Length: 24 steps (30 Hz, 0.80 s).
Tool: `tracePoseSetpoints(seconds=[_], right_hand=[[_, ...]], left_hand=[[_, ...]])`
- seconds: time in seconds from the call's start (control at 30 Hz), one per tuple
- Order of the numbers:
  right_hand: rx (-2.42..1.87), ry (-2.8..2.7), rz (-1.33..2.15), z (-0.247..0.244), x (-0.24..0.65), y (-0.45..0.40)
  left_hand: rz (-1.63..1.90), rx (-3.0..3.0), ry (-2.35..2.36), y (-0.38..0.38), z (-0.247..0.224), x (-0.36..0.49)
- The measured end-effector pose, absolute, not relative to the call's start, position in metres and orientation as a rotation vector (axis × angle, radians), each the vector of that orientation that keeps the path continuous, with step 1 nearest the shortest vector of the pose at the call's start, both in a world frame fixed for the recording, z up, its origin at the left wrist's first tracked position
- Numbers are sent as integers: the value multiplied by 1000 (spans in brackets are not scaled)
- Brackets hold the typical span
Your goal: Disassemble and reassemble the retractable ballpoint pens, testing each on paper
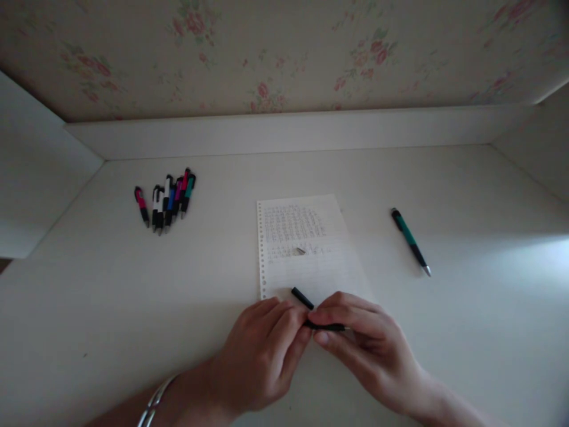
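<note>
Both my hands meet at the lower edge of a handwritten sheet of paper [306, 276]. My left hand [267, 350] is closed, its thumb and fingertips pinching one end of a slim black pen part [328, 327]. The other end of that part sits between the thumb and fingers of my right hand [368, 344], with a thin tip poking out on the right. Just beyond the fingertips, a short black tube [302, 298] lies on the paper. Higher on the sheet is a small metal pen tip [301, 251].
A green and black pen [411, 242] lies to the right of the paper. At the back left, several pens [171, 201] in various colours lie bunched, with a pink and black pen [141, 207] beside them. A white ledge [284, 135] and floral wall border the desk's back.
</note>
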State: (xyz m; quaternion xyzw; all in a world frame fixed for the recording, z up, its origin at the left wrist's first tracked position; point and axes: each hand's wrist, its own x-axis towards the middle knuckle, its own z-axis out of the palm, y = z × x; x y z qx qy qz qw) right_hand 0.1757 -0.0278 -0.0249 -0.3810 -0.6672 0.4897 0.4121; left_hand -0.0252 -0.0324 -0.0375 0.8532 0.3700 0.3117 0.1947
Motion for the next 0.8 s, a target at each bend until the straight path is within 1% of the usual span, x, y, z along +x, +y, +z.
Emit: tracePoseSetpoints(seconds=[0.17,0.37,0.5,0.63,0.8], right_hand=[[-1039,-1676,1205,-25,175,-25],[-1025,-1658,1182,-25,175,-26],[-942,-1629,1220,-25,175,-25],[-994,-1639,1170,-25,175,-24],[-982,-1621,1178,-26,176,-26]], left_hand=[[948,2410,1070,-33,-40,-25],[831,2381,1003,-32,-37,-26],[892,2398,1003,-34,-38,-25],[931,2389,1046,-35,-40,-25],[839,2328,988,-33,-38,-25]])
